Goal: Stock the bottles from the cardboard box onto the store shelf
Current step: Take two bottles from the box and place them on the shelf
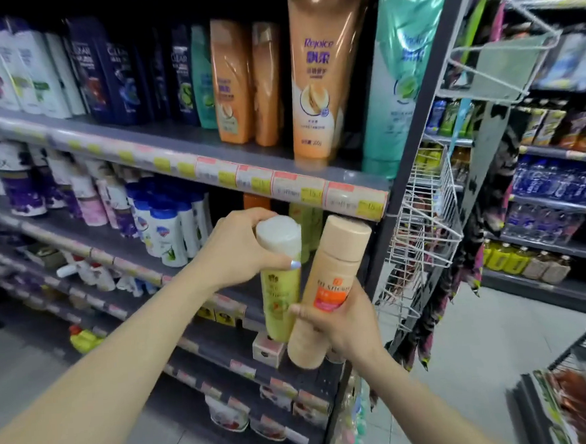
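Note:
My left hand (242,250) grips a yellow-green bottle (281,298) just under its white cap, holding it upright before the shelf. My right hand (346,325) holds a peach bottle (326,288) with an orange label by its lower body, tilted a little to the right, touching the green bottle's side. Both bottles hang in front of the second shelf's right end, just below the upper shelf's price strip (317,189). More green and orange bottles (305,221) stand behind them on that shelf. The cardboard box is out of view.
The upper shelf (176,139) carries shampoo bottles and tall Rejoice tubes (320,76). White and blue bottles (168,229) fill the second shelf to the left. A white wire rack (422,234) hangs off the shelf's end post. Another aisle's shelves stand at right.

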The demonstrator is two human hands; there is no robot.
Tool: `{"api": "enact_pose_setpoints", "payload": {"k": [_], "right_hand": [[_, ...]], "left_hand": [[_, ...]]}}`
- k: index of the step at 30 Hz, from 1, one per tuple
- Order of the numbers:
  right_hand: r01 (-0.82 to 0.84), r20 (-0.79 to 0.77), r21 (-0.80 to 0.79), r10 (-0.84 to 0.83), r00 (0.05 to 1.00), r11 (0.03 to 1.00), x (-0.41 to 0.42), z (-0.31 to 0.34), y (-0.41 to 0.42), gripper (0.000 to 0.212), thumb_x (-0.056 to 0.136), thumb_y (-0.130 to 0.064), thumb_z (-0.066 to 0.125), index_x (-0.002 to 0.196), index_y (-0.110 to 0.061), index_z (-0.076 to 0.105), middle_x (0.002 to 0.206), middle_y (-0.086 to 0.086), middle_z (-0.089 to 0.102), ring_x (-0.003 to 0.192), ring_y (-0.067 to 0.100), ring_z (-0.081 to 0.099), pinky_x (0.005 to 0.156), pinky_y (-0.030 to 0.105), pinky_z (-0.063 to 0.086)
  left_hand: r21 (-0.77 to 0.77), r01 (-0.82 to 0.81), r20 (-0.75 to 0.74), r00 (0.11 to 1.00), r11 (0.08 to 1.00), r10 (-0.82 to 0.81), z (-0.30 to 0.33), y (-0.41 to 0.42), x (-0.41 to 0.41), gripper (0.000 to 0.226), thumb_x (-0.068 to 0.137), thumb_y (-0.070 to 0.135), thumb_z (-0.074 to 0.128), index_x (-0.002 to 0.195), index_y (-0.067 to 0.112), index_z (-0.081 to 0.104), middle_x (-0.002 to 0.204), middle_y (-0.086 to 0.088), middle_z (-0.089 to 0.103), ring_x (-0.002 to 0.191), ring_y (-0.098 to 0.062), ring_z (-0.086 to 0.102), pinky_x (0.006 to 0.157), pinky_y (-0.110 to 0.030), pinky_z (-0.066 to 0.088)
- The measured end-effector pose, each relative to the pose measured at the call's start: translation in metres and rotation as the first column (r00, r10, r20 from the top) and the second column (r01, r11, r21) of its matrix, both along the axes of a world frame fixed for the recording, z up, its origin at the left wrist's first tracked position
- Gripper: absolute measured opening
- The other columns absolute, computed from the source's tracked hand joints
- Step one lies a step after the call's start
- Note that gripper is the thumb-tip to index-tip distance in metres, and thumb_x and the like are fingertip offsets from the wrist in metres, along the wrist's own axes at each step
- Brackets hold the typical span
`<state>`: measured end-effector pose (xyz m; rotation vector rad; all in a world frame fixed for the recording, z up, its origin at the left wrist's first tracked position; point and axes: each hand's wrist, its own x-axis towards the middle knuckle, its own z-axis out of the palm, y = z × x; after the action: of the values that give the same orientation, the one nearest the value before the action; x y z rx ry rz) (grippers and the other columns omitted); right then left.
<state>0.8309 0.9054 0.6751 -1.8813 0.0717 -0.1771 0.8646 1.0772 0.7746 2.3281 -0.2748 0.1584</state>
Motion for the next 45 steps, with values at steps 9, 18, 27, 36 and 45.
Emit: {"api": "enact_pose_setpoints", "payload": {"k": [9,18,27,36,45], "right_hand": [[0.299,0.064,-0.024,-0.297,0.953,0.954,0.072,-0.023,0.015,0.065,0.056,-0.025,0.090,0.098,-0.021,0.040,0.109,0.010,0.062,0.094,0.024,0.059,0.078,0.034,0.048],[0.448,0.142,-0.212,-0.426,0.894,0.869,0.150,-0.039,0.008,0.074,0.055,-0.030,0.089,0.113,-0.004,0.049,0.112,0.015,0.060,0.107,0.033,0.057,0.087,0.040,0.047],[0.505,0.201,-0.220,-0.467,0.861,0.835,0.181,-0.049,0.006,0.074,0.056,-0.033,0.088,0.112,-0.005,0.048,0.111,0.015,0.060,0.108,0.033,0.055,0.091,0.042,0.046],[0.540,0.209,-0.203,-0.503,0.839,0.817,0.203,-0.049,-0.001,0.073,0.058,-0.033,0.086,0.115,-0.008,0.048,0.115,0.011,0.060,0.111,0.030,0.055,0.094,0.040,0.045],[0.560,0.183,-0.159,-0.533,0.826,0.813,0.212,-0.052,-0.004,0.076,0.055,-0.032,0.087,0.116,-0.011,0.048,0.114,0.010,0.061,0.109,0.029,0.057,0.086,0.033,0.043]], "left_hand": [[0.017,0.106,0.018,0.994,0.994,-0.106,-0.021,-0.004,0.074,0.081,0.053,0.021,0.089,0.126,0.014,0.056,0.128,0.000,0.059,0.115,-0.011,0.051,0.093,-0.020,0.037],[-0.018,0.143,0.034,0.989,0.990,-0.142,-0.037,-0.008,0.127,0.065,0.071,0.014,0.078,0.130,0.013,0.050,0.136,-0.005,0.053,0.126,-0.019,0.046,0.087,-0.016,0.032],[0.046,0.166,0.180,0.969,0.985,-0.171,-0.053,-0.009,0.149,0.057,0.080,0.021,0.071,0.133,0.020,0.049,0.142,-0.002,0.049,0.130,-0.019,0.044,0.090,-0.013,0.032],[-0.083,0.147,0.276,0.954,0.986,-0.120,-0.071,-0.012,0.167,0.051,0.074,0.024,0.075,0.122,0.021,0.060,0.128,-0.002,0.061,0.119,-0.019,0.056,0.097,-0.024,0.044],[-0.228,0.174,0.337,0.937,0.958,-0.090,-0.084,-0.017,0.168,0.052,0.075,0.020,0.074,0.123,0.018,0.053,0.129,-0.002,0.058,0.120,-0.018,0.053,0.088,-0.017,0.037]]}}
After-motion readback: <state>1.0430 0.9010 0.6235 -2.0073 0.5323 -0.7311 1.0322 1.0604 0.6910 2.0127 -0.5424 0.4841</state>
